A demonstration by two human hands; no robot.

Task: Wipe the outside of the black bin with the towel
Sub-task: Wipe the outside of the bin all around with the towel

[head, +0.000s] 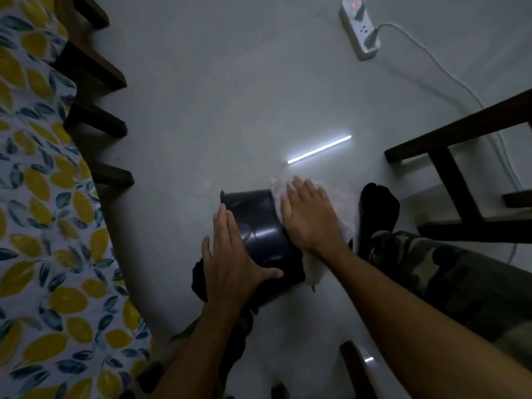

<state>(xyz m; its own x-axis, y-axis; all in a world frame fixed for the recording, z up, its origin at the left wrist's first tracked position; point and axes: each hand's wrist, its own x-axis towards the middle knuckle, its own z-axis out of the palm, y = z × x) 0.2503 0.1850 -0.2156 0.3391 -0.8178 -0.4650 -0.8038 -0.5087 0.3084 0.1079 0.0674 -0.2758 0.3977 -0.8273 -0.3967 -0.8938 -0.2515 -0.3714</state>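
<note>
The black bin (pixel 260 228) lies on its side on the pale floor, between my feet, its rim pointing away from me. My left hand (pixel 230 254) rests flat on the bin's left side with fingers spread, holding it steady. A white towel (pixel 342 208) is draped over the bin's right side. My right hand (pixel 309 217) presses flat on the towel against the bin, fingers extended. Part of the towel hangs below my right wrist.
A table with a lemon-print cloth (pixel 37 197) and dark wooden legs (pixel 95 67) runs along the left. A dark wooden chair frame (pixel 457 156) stands at right. A white power strip (pixel 359 30) with cable lies far ahead. My black-socked foot (pixel 378 205) sits right of the bin.
</note>
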